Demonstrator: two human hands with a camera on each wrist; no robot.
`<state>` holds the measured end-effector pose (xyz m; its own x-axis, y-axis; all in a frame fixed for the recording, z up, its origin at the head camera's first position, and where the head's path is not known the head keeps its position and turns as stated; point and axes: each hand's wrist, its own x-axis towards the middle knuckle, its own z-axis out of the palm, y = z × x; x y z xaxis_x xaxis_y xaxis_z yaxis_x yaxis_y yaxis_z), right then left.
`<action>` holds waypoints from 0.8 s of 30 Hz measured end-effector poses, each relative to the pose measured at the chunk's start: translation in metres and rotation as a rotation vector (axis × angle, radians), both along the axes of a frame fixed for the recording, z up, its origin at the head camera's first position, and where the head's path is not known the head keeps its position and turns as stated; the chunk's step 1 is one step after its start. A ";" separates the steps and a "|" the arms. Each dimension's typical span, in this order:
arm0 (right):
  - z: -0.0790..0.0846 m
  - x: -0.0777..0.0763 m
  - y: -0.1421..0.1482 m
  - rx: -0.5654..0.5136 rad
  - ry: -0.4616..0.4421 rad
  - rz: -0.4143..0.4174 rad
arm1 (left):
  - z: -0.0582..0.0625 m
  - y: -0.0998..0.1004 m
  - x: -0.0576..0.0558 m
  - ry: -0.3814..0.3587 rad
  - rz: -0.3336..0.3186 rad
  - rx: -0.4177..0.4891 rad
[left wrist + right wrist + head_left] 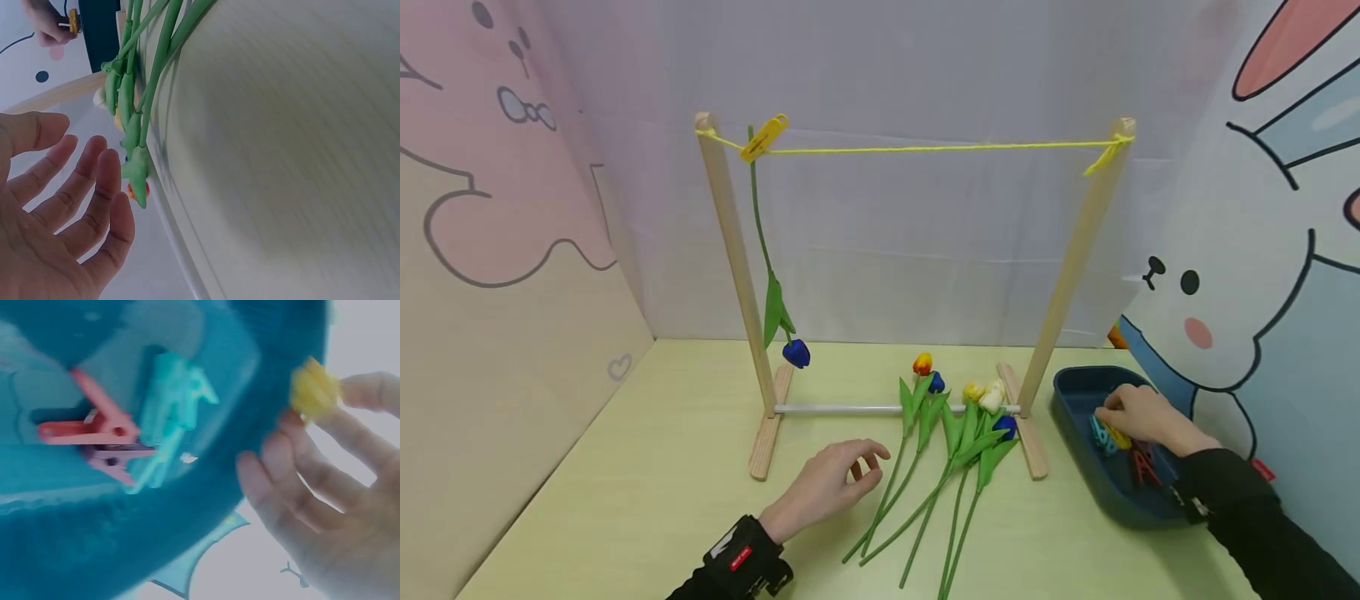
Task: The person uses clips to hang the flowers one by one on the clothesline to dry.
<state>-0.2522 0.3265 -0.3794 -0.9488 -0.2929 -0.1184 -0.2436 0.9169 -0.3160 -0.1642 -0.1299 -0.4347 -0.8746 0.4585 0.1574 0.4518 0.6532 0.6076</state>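
My right hand (1150,418) pinches a yellow clothespin (312,390) between thumb and fingers, over the dark blue basin (1063,446). Inside lie a red clothespin (106,422), a purple one (112,461) and turquoise clothespins (169,403). Loosely bent and holding nothing, my left hand (829,485) hovers just left of several artificial tulips (917,467) on the table. Red-orange, blue, yellow and white heads point away from me. One blue tulip (796,353) hangs head down from the yellow string (925,148), its stem fixed by another yellow clothespin (765,138).
Two wooden posts (733,258) hold the string, standing on wooden feet (767,442) joined by a pale rod (842,409) low across the table. A white sheet (910,275) hangs behind. Printed cartoon panels (1217,275) border both sides.
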 end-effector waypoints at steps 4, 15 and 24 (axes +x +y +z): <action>0.015 0.008 -0.007 -0.067 0.175 -0.031 | 0.000 -0.002 -0.002 -0.011 -0.009 -0.017; 0.036 0.030 -0.059 -0.337 0.501 -0.026 | 0.003 0.000 -0.011 -0.068 -0.019 -0.008; 0.017 0.031 -0.101 -0.808 0.478 0.015 | 0.010 0.005 -0.016 -0.089 -0.028 -0.086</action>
